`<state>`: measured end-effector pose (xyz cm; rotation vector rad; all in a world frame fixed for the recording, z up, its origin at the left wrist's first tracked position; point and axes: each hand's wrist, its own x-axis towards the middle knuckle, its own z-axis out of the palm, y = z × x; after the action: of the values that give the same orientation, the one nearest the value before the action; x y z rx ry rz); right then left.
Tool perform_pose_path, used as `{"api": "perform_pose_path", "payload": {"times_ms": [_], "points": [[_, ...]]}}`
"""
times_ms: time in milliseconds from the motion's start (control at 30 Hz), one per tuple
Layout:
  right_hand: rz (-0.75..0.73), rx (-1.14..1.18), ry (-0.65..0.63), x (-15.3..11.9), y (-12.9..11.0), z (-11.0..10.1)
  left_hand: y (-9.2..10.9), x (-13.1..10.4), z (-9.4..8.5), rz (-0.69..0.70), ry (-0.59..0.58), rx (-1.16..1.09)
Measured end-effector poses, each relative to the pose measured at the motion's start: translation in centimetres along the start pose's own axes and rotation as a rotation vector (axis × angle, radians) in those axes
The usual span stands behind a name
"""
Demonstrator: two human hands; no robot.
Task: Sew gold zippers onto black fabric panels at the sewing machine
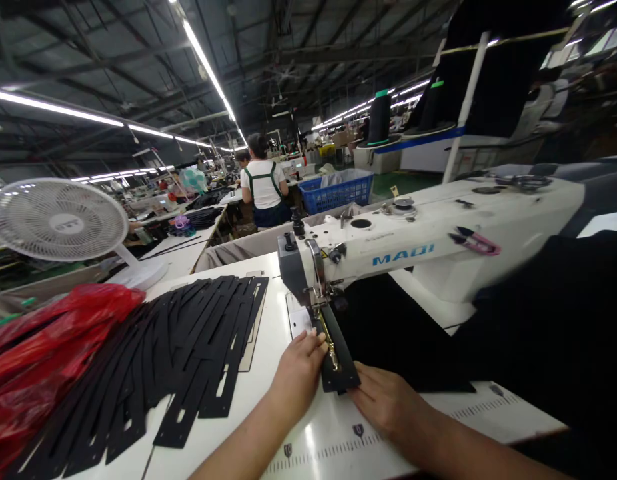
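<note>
A black strip panel (pixel 345 363) with a gold-toothed zipper (pixel 331 347) in its slot lies under the needle area of a white sewing machine (pixel 413 247). My left hand (pixel 301 370) has its fingers drawn together on the panel's left edge, fingertips against the zipper. At the near right corner, my right hand (pixel 388 407) grips the panel between thumb and fingers, partly hidden beneath it. The presser foot (pixel 317 303) stands just beyond my left fingertips. To the left, many slotted black strips (pixel 188 347) are fanned out in a pile.
Red plastic bag (pixel 58 353) and white fan (pixel 63 223) stand at left. Large black fabric (pixel 403 333) spreads behind and right of the machine. Pink-handled thread snips (pixel 475 241) rest on the machine arm. Beyond are a blue basket (pixel 338 192) and a seated person (pixel 265 183).
</note>
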<state>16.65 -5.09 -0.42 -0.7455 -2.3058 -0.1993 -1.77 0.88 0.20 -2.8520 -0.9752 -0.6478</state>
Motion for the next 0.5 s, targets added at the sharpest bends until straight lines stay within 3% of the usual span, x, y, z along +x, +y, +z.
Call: {"api": "perform_pose_path", "payload": {"times_ms": [333, 500], "points": [[0.087, 0.062, -0.053, 1.5, 2.4, 1.4, -1.7, 1.8, 0.8, -0.127, 0.068, -0.125], [0.144, 0.094, -0.002, 1.9, 2.7, 1.9, -1.9, 2.0, 1.2, -0.241, 0.078, -0.21]]}}
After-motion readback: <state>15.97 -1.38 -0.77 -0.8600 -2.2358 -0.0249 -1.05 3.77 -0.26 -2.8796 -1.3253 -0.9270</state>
